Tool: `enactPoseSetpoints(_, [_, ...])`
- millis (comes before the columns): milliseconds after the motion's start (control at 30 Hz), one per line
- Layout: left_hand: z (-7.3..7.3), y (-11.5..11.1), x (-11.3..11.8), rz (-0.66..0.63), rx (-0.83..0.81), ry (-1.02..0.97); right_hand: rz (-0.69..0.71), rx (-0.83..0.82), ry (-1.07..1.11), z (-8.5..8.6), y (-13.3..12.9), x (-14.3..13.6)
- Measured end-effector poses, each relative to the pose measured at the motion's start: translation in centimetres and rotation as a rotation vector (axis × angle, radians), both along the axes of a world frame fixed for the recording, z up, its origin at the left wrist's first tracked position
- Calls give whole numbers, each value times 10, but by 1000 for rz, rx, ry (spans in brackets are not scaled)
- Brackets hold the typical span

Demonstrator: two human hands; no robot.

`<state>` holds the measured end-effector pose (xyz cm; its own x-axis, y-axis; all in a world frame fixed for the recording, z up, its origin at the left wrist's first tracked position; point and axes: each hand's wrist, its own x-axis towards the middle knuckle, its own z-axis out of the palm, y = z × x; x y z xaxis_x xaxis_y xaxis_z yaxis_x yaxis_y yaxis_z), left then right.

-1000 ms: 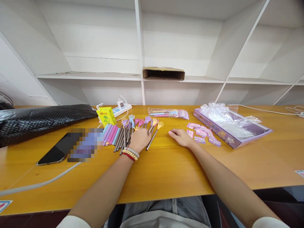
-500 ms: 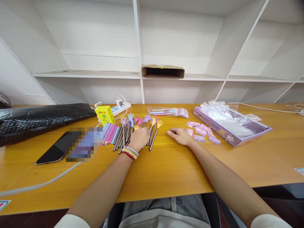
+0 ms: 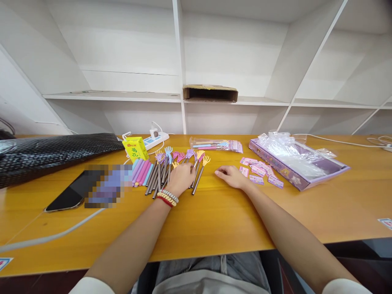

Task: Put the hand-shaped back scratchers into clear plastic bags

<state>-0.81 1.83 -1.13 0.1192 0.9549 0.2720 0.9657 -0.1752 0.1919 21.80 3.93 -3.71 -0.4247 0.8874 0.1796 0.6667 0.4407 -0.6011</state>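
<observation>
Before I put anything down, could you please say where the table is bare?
Bare table lies between the left hand and right hand and in front of the box. Crowded: rods around the left hand, sticks and carton farther left, cards beside the right hand.

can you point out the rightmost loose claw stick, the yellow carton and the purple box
Rightmost loose claw stick (image 3: pixel 198 179): head view, on its metal shaft
Yellow carton (image 3: pixel 135 150): head view, on its printed face
Purple box (image 3: pixel 278 164): head view, on its long printed side wall

Cards (image 3: pixel 258 170) lie between the back scratchers (image 3: pixel 159 176) and box (image 3: pixel 277 167) (bags (image 3: pixel 280 145) inside).
</observation>
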Motion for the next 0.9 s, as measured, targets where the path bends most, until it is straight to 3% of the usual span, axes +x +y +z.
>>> enactPoseSetpoints(133, [-2, -3, 6, -71, -26, 9, 8, 20, -12, 0, 0, 0])
enactPoseSetpoints(333, [-7, -3, 7, -65, -90, 44, 3, 17, -32, 2, 0, 0])
enactPoseSetpoints(900, [-6, 0, -3, 122, -79, 81, 6, 25, -47, 1, -1, 1])
